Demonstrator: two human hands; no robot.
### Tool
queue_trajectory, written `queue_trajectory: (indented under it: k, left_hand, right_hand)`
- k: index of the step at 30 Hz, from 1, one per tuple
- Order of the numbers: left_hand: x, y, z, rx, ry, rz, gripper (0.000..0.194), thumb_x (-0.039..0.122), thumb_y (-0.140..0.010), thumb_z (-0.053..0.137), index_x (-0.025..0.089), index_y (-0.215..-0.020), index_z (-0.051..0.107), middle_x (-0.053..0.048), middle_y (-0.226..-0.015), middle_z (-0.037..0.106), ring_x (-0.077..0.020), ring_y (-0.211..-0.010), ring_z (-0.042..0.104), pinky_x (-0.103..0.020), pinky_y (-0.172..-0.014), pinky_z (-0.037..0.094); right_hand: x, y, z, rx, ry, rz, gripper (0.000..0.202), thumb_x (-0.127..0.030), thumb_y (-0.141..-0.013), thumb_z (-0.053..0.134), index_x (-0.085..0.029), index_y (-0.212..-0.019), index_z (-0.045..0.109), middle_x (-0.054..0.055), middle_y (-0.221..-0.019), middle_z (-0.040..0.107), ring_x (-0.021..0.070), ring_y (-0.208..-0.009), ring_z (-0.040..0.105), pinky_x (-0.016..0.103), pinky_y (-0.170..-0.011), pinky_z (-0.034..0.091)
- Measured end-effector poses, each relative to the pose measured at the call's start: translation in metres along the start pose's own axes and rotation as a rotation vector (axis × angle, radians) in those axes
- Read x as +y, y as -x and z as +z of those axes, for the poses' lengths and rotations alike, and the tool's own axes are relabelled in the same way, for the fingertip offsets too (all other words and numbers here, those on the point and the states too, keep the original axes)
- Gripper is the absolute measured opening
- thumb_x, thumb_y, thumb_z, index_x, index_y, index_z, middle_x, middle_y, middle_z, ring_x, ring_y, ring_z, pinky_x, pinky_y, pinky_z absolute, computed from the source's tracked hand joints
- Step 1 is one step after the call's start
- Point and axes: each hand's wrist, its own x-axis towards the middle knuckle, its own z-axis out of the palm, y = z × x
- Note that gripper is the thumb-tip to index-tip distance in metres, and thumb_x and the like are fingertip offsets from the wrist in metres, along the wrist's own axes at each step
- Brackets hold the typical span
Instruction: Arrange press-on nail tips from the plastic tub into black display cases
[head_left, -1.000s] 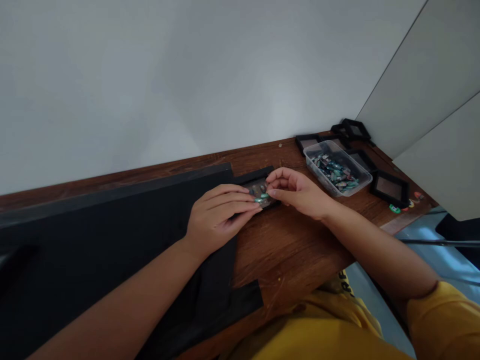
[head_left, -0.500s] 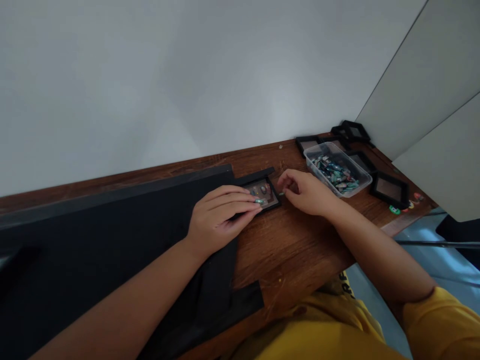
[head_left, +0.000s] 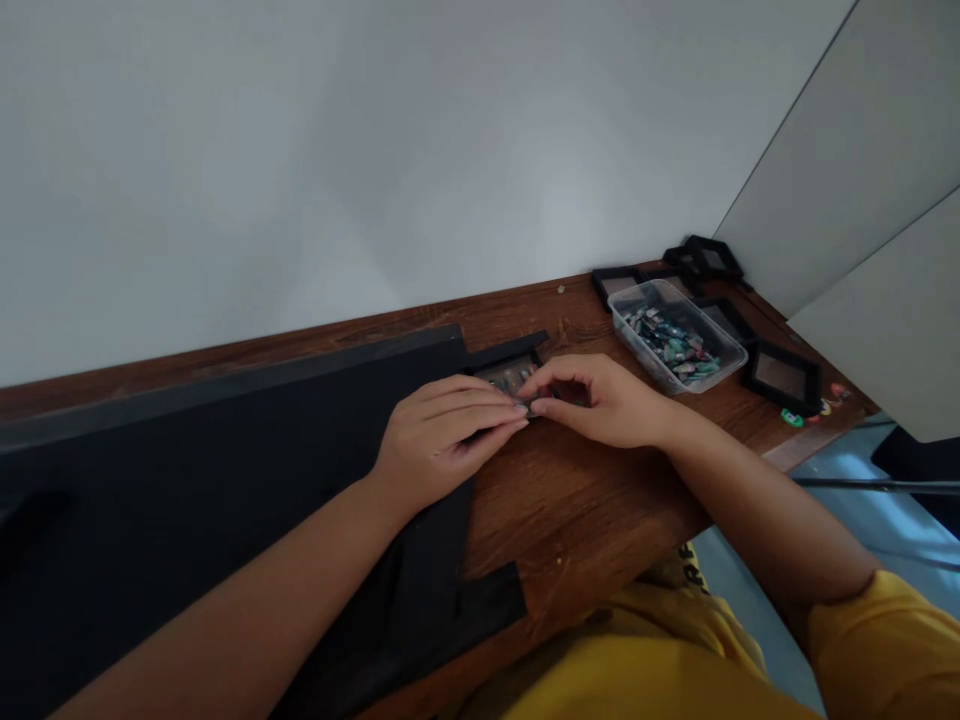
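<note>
A small black frame [head_left: 538, 358] lies flat on the brown wooden table, with little coloured pieces [head_left: 511, 378] inside it. Across its left and near side rests my left hand [head_left: 442, 430], fingers pressed together; its fingertips and thumb close on a small shiny blue-green piece, now mostly covered. My right hand [head_left: 611, 400] reaches in from the right, with thumb and index curled toward each other over the frame and nearly touching the left fingertips. Whatever lies between the right fingertips is too small and covered to make out. Both hands hide much of the frame.
A clear plastic tub [head_left: 637, 345] of shiny blue-green pieces [head_left: 675, 345] stands to the right. Several black frames [head_left: 784, 378] lie around it, and small coloured bits [head_left: 791, 418] sit near the table's right edge. A large black sheet [head_left: 225, 480] covers the left side.
My right hand has moved left from beside the frame onto it, meeting the left fingertips. The small green piece seen at its fingertips is now hidden. My left hand has barely moved.
</note>
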Motion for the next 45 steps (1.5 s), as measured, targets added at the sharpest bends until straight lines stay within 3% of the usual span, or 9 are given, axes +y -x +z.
queue_trajectory:
  k: [6,13,24,33,38,45]
  left_hand:
    - [-0.002,0.003,0.002,-0.025,0.02,-0.007,0.004,0.021,-0.101,0.074,0.024,-0.1,0.076,0.001,-0.09,0.085,-0.0154,-0.078,0.081,-0.032,-0.08,0.069]
    - [-0.002,0.006,0.003,-0.006,-0.014,-0.062,0.007,0.024,-0.1,0.074,0.026,-0.106,0.076,0.001,-0.092,0.085,-0.0173,-0.079,0.081,-0.032,-0.078,0.069]
    - [-0.002,0.003,0.0,-0.015,0.041,-0.097,0.003,0.024,-0.099,0.075,0.027,-0.1,0.076,0.002,-0.09,0.085,-0.0168,-0.077,0.081,-0.031,-0.073,0.068]
    - [-0.002,0.002,0.001,0.0,0.067,-0.077,0.006,0.021,-0.099,0.076,0.026,-0.095,0.075,0.002,-0.09,0.084,-0.0166,-0.078,0.081,-0.032,-0.076,0.068]
    - [-0.01,0.005,-0.006,0.096,-0.049,-0.116,0.009,0.016,-0.096,0.078,0.025,-0.095,0.075,0.002,-0.085,0.082,-0.0168,-0.076,0.078,-0.032,-0.072,0.065]
    - [-0.013,0.003,-0.01,0.182,-0.117,-0.084,0.012,0.012,-0.093,0.076,0.023,-0.094,0.075,0.002,-0.082,0.08,-0.0144,-0.072,0.073,-0.029,-0.07,0.062]
  right_hand:
    - [0.008,-0.003,0.006,-0.039,-0.148,0.032,0.016,-0.029,-0.097,0.067,-0.017,-0.102,0.077,0.007,-0.104,0.081,0.0182,-0.095,0.072,0.034,-0.088,0.056]
    - [0.009,-0.004,0.008,-0.033,-0.248,0.047,0.014,-0.025,-0.092,0.074,-0.018,-0.104,0.075,0.005,-0.098,0.08,0.0156,-0.088,0.072,0.03,-0.08,0.058]
    - [0.0,-0.001,0.008,0.01,-0.05,-0.044,0.015,-0.021,-0.097,0.065,-0.018,-0.109,0.074,0.004,-0.097,0.078,0.0145,-0.084,0.069,0.026,-0.074,0.053]
    - [0.001,-0.003,0.006,0.097,-0.077,0.033,0.02,-0.022,-0.096,0.065,-0.018,-0.112,0.075,0.004,-0.097,0.075,0.0125,-0.077,0.062,0.025,-0.069,0.05]
    - [0.008,-0.005,0.002,0.169,-0.036,0.115,0.021,-0.02,-0.096,0.063,-0.016,-0.111,0.077,0.002,-0.091,0.074,0.011,-0.068,0.055,0.025,-0.065,0.046]
    - [0.016,-0.007,0.009,0.116,0.085,0.16,0.022,-0.013,-0.094,0.063,-0.018,-0.107,0.081,0.004,-0.098,0.08,0.0141,-0.079,0.064,0.028,-0.075,0.049]
